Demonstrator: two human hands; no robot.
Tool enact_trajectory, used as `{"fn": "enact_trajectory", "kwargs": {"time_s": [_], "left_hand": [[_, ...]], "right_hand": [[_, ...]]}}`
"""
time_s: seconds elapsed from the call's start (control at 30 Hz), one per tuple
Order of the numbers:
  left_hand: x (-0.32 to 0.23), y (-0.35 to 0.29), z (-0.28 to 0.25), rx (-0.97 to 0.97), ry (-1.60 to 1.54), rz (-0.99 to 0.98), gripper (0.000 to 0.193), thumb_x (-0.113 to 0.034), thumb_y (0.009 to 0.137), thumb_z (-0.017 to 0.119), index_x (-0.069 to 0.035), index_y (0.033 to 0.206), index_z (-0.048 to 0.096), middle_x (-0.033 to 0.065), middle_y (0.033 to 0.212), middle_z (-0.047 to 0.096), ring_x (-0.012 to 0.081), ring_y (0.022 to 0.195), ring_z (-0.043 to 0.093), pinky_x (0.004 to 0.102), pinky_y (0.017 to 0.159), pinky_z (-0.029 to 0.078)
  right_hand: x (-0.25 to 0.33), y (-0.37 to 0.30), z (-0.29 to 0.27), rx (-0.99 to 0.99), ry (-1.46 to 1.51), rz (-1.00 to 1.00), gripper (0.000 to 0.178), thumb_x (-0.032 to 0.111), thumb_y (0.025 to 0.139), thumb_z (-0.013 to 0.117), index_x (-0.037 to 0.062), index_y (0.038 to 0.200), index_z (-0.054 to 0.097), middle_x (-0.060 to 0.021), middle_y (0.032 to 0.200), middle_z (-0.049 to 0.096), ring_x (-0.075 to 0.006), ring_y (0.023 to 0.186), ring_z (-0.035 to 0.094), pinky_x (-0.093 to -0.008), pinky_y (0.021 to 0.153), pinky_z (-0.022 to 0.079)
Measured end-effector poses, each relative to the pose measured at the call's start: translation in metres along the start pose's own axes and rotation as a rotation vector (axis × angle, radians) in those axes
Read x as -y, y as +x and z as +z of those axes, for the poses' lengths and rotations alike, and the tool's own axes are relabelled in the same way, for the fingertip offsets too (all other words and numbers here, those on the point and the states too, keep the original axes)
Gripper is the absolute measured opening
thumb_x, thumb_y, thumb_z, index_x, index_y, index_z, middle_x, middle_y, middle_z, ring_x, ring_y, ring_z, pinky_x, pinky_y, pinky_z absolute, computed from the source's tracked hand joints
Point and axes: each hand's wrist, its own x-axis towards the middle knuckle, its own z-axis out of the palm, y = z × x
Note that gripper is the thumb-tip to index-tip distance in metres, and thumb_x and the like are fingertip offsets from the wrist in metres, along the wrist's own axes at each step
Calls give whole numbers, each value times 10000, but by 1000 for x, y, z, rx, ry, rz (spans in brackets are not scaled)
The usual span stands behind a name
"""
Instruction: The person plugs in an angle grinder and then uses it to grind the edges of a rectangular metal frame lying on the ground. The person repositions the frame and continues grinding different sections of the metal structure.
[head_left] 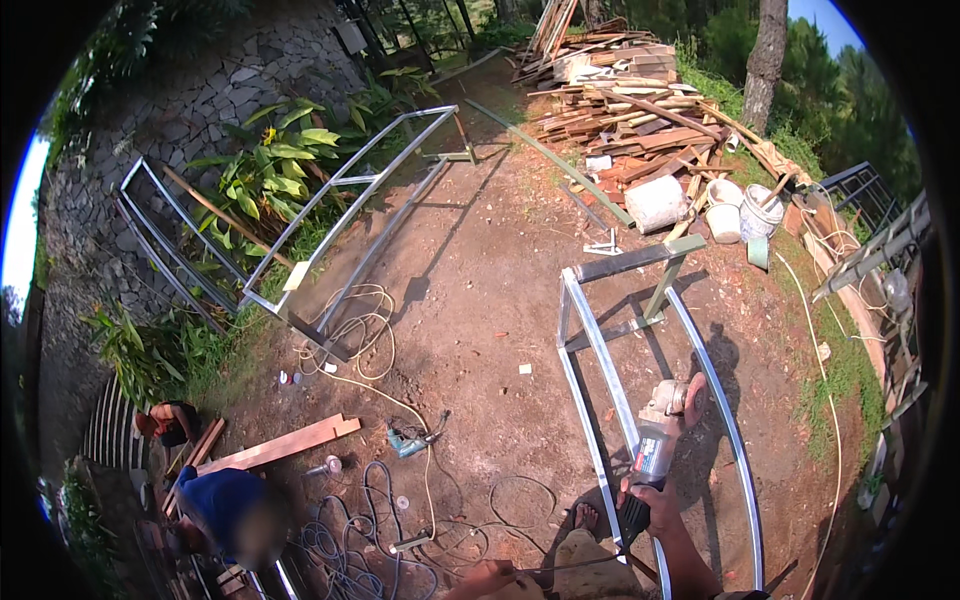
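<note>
My right hand (pixel 655 508) is wrapped around the rear grip of an angle grinder (pixel 655 440). The grinder points away from me, its reddish disc (pixel 695 398) at the far end, over a silver metal frame (pixel 600 345) standing on the ground. At the lower edge, my left hand (pixel 492 578) is partly cut off. It seems closed on the dark power cord (pixel 565 568) that runs toward the grinder's rear. Whether the disc touches the frame or is spinning, I cannot tell.
A second metal frame (pixel 375 185) stands at the far left, near a stone wall (pixel 215 90). Tangled cords (pixel 370 525) and a teal drill (pixel 408 440) lie on the dirt. A co-worker in blue (pixel 225 510) bends at lower left. Buckets (pixel 725 210) stand by a wood pile (pixel 640 120).
</note>
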Motion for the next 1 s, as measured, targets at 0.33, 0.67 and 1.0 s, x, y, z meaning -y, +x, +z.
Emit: {"fn": "enact_trajectory", "kwargs": {"time_s": [0.33,0.67,1.0], "left_hand": [[15,-55,-89,-1052,50,-381,171,-107,817,656,-92,984,687,130,1006,680,363,1020,618,459,875,518],[43,-142,75,-275,-196,-706,371,-404,920,596,-139,1135,739,135,1181,713,356,1130,655,458,930,533],[3,-87,56,-441,-434,-696,467,-417,987,506,-12,1098,710,267,1063,702,425,1056,667,504,897,530]], "right_hand": [[123,-55,17,-8,123,-400,490,166,891,640,28,1317,440,-126,983,571,-224,783,619,-377,695,566],[95,-44,24,157,74,41,445,261,941,617,67,1303,446,-91,983,547,-191,779,583,-341,667,535],[98,12,57,219,-14,143,466,286,953,628,93,1340,454,-70,985,570,-188,796,598,-347,697,546]]}}
